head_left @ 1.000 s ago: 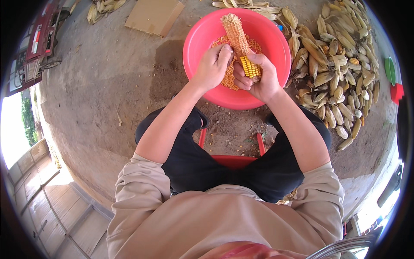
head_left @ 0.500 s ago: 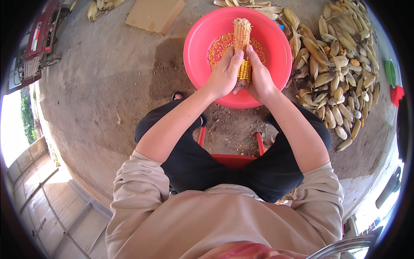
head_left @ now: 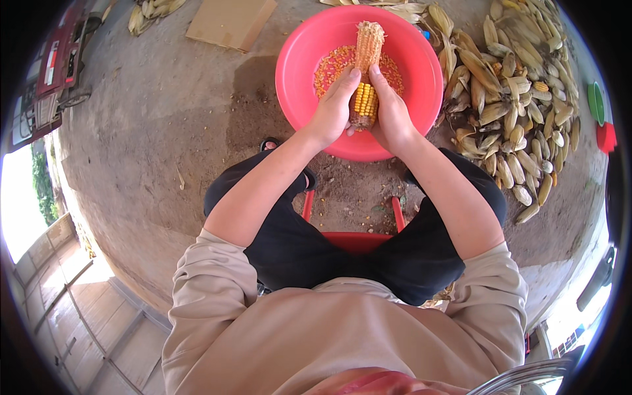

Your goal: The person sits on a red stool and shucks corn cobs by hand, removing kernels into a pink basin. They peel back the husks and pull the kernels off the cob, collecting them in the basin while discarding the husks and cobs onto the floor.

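A person sits on a low red stool (head_left: 355,240) with a round red basin (head_left: 299,85) on the ground in front of the knees. Both hands are over the basin and hold one corn cob (head_left: 366,66) between them. The cob stands nearly upright, with its top end pointing to the far side of the basin. The upper part of the cob is bare and brown. A patch of yellow kernels shows low on the cob, between the two hands.

The left hand (head_left: 332,108) is wrapped around the left side of the cob, with the thumb lying up along it. The right hand (head_left: 393,112) is wrapped around the right side, and its thumb also presses on the cob. Both hands are closed tight on the cob and touch each other near its lower end.

Inside the basin, behind the hands, lies a heap of loose kernels (head_left: 332,62), orange and yellow.

Just to the right of the basin is a big pile of corn ears in dry husks (head_left: 513,99). Some of them touch the basin's rim. To the left of the basin, on its far side, a flat piece of cardboard (head_left: 230,23) lies on the dirt ground (head_left: 164,131). A few more husked ears (head_left: 151,13) lie farther left of the cardboard.
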